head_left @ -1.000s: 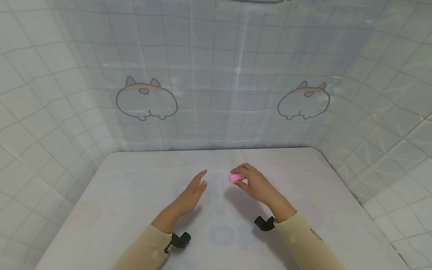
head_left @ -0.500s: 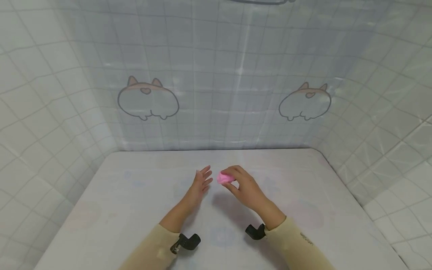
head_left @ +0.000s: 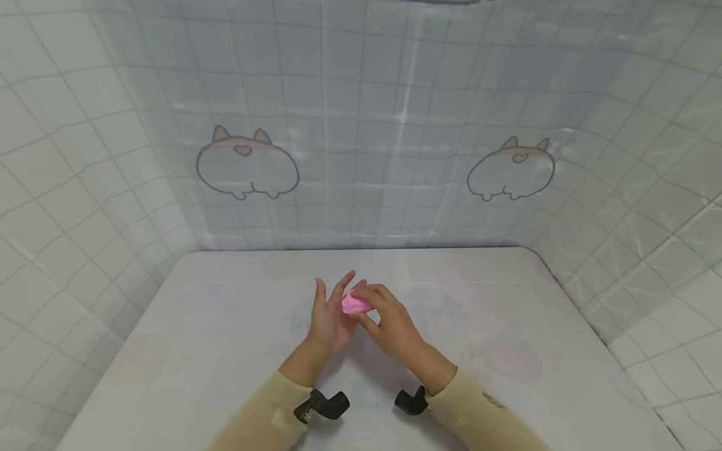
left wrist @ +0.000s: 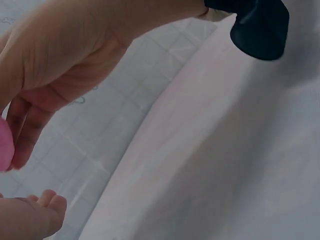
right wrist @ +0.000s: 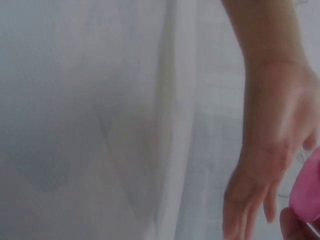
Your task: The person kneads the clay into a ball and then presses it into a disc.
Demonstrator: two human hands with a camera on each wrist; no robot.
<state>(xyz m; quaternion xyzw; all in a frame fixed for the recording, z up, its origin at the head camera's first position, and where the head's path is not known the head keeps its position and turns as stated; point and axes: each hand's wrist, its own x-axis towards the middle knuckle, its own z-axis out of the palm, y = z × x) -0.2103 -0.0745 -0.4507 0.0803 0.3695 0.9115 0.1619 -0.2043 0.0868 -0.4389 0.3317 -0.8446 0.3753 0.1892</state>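
A small, creased pink lump (head_left: 354,304) is pinched between the thumb and fingers of my right hand (head_left: 392,322). Facing it with the palm turned up, my left hand (head_left: 329,326) has its fingers and thumb spread, and the lump overlaps its fingers in the head view. In the left wrist view, the pink lump (left wrist: 5,145) is cut off by the frame edge, below the right hand (left wrist: 60,50). The right wrist view shows the smooth side of the lump (right wrist: 306,192) beside the open left palm (right wrist: 275,120).
Both hands are above a pale table (head_left: 225,351) with faint printed patterns. A white grid-patterned curtain (head_left: 361,156) with cartoon animal drawings hangs behind and along the sides. Black angled mounts (head_left: 329,405) sit on both wrists at the beige sleeves (head_left: 265,413).
My right hand has carried the pink lump leftward to the left hand. The left hand has shifted slightly right, turned palm up and spread its fingers.
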